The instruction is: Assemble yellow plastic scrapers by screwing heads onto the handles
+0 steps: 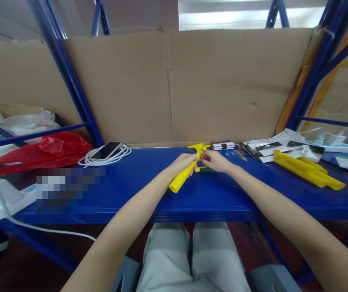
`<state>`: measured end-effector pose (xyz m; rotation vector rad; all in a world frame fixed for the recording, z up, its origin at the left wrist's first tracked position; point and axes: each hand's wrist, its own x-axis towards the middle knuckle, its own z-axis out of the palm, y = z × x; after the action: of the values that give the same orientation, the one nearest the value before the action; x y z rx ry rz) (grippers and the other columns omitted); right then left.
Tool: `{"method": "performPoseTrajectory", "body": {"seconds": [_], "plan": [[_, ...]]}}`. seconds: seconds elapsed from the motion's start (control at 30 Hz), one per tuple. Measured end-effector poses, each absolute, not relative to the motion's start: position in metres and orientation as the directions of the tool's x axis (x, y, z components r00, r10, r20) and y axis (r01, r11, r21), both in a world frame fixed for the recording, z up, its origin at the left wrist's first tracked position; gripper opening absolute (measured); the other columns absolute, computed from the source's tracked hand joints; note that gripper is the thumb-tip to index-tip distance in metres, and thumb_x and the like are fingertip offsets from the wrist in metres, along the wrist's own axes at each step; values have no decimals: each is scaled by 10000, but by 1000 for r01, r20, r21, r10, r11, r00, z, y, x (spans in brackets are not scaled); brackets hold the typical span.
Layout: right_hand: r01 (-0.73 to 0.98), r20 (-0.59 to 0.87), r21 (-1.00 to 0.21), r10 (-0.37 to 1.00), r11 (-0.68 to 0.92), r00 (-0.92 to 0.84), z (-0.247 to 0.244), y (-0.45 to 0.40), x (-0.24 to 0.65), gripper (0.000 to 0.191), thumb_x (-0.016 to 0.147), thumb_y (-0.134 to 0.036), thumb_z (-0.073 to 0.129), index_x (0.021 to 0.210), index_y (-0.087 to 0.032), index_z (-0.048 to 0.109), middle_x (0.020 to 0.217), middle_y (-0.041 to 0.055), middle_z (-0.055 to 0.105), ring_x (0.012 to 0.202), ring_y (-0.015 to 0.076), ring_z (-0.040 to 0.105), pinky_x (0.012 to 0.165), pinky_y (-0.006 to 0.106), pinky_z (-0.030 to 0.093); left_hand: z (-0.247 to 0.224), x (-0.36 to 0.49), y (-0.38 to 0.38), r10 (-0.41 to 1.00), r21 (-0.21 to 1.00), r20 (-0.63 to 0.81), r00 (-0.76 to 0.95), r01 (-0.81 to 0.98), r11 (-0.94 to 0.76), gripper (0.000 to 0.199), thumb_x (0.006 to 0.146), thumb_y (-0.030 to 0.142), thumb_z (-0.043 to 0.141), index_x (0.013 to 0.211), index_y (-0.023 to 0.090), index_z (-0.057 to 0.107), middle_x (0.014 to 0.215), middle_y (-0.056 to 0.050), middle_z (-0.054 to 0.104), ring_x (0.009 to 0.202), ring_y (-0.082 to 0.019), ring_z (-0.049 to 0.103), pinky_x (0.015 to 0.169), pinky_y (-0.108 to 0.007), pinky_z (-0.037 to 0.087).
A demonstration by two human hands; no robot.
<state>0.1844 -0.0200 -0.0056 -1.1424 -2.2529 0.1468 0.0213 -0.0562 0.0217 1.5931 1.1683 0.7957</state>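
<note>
The left hand (186,163) is clamped round the yellow handle of a hammer-shaped tool (181,177), its fingers wrapped about the shaft below the head. The right hand (214,161) is just beside it, fingers bunched together close to the tool's neck; they are too small and partly hidden here, so I cannot tell whether they pinch anything. The tool is held over the blue surface (137,184), about midway along its length, tilted so that its head points to the back edge and its wide butt slants left toward the front edge.

Just below the right hand lies a green-and-yellow item (208,170), partly covered. To the right, by the back edge, sits a stack of small black-and-white packs (223,145), with thin metal pieces (240,155) near it. Farther toward the right end, clear and black packets (269,149) lie in a heap behind a group of yellow tubes (306,171).

Left of the hands, near the back left corner, a coiled white cable (123,152) lies around and under a phone (106,150). A red plastic bag (48,148) is beyond it, and a white power strip (14,206) lies by the front edge at far left. A cardboard panel (125,89) stands along the back edge.
</note>
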Motion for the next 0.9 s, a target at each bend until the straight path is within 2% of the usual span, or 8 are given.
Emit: {"method": "performPoseTrajectory", "body": {"seconds": [0.13, 0.2, 0.3, 0.37, 0.5, 0.73, 0.9], "plan": [[717, 460, -327, 766, 616, -449, -3, -15, 189, 57, 739, -163, 491, 703, -171, 534, 674, 18, 610, 586, 113, 535, 570, 217, 401, 22, 21, -54, 963, 948, -38, 265, 315, -49, 184, 786, 158, 417, 608, 167, 463, 408, 46, 483, 277, -76, 426, 326, -174, 338], [768, 466, -321, 798, 554, -381, 0, -8, 201, 60, 728, -159, 494, 702, -167, 548, 674, 20, 616, 593, 114, 541, 572, 211, 401, 22, 20, -51, 972, 956, -32, 233, 292, -39, 178, 785, 166, 418, 613, 168, 461, 415, 48, 484, 277, -76, 423, 328, -178, 337], [892, 463, -308, 871, 330, -162, 6, 4, 235, 87, 732, -179, 499, 710, -159, 581, 673, 35, 632, 603, 126, 558, 560, 208, 394, 22, 17, -48, 981, 967, -23, 195, 254, -27, 175, 781, 192, 419, 614, 167, 466, 424, 43, 487, 286, -78, 425, 331, -187, 334], [953, 402, -266, 915, 145, -27, 7, 11, 261, 95, 716, -190, 522, 666, -158, 596, 671, 55, 643, 628, 146, 577, 562, 215, 394, 23, 15, -47, 983, 971, -25, 181, 237, -19, 191, 780, 208, 418, 601, 164, 469, 415, 38, 479, 290, -78, 423, 335, -190, 331], [982, 259, -178, 960, -59, 105, -1, 20, 300, 126, 706, -188, 528, 625, -161, 621, 682, 78, 663, 668, 175, 609, 578, 228, 410, 25, 14, -48, 984, 976, -36, 176, 219, -3, 218, 778, 217, 411, 575, 162, 468, 391, 35, 461, 281, -79, 411, 324, -192, 312], [986, 239, -96, 959, -134, 154, -10, 19, 301, 202, 740, -243, 515, 844, -156, 665, 876, 107, 684, 855, 219, 629, 689, 266, 452, 24, 14, -48, 980, 981, -21, 196, 195, -18, 183, 770, 192, 408, 600, 165, 470, 417, 39, 482, 280, -75, 407, 318, -194, 317], [982, 218, -68, 958, -177, 188, -11, 20, 297, 235, 760, -240, 496, 903, -154, 662, 913, 124, 678, 911, 237, 622, 734, 291, 461, 28, 15, -52, 984, 979, -30, 178, 202, -6, 194, 784, 203, 410, 600, 167, 463, 415, 40, 474, 282, -71, 403, 331, -190, 318]]}}
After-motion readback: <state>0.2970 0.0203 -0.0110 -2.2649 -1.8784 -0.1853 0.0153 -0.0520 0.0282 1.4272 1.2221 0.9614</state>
